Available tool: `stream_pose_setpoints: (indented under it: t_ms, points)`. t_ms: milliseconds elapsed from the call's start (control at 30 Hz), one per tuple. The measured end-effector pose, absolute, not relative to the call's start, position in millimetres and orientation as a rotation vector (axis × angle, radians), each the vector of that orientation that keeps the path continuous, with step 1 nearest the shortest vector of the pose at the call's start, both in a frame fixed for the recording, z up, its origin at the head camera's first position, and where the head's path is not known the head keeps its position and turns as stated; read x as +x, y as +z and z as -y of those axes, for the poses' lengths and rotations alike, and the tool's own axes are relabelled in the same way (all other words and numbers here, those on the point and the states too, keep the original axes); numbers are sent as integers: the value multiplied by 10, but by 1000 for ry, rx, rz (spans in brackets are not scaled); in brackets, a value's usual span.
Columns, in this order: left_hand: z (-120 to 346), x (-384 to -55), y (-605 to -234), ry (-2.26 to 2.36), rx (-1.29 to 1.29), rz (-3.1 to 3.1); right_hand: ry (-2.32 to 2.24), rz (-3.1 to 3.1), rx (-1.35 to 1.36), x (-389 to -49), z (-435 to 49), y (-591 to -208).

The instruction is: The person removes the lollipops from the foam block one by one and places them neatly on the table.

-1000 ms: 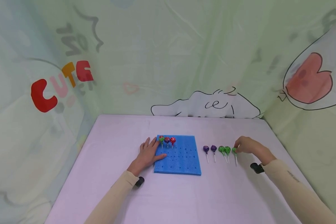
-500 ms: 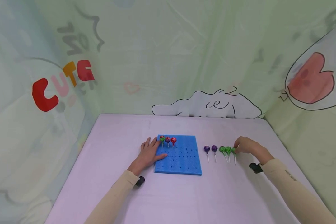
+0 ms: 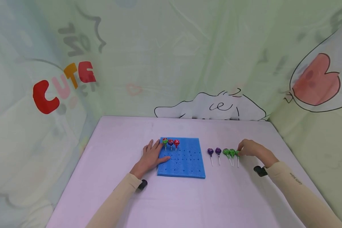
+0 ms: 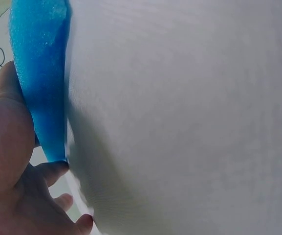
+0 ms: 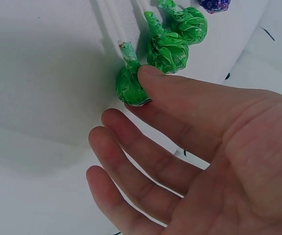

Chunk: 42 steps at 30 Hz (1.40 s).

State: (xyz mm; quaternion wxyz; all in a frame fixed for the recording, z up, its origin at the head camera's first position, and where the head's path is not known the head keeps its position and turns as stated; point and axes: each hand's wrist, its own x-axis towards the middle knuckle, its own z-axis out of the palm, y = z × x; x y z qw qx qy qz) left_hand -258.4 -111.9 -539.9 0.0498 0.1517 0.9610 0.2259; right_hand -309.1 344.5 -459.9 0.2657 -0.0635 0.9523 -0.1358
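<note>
My left hand lies with spread fingers on the left edge of a blue foam board, its thumb across the top. Three lollipops stand upright at the board's back left: a green and red one, a dark one with red and a red one. To the right, my right hand pinches the head of a green lollipop between thumb and index finger, its white stick on the table. Two more green lollipops lie close beside it.
Left of the green ones, two purple lollipops lie on the pale table, sticks toward me. Rows of small holes run across the board. Printed cloth hangs behind the table and at both sides.
My right hand has shifted the pinched green lollipop slightly left, nearer the other two green ones. My left hand stays on the board.
</note>
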Motion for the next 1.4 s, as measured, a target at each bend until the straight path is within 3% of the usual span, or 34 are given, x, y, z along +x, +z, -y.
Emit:
stream_pose_setpoints:
  t_ms: [1400]
  points:
    - [1110,-2573,-5385,687,463,-2934,-321,-2726,-236,-2865,-3136,-4313]
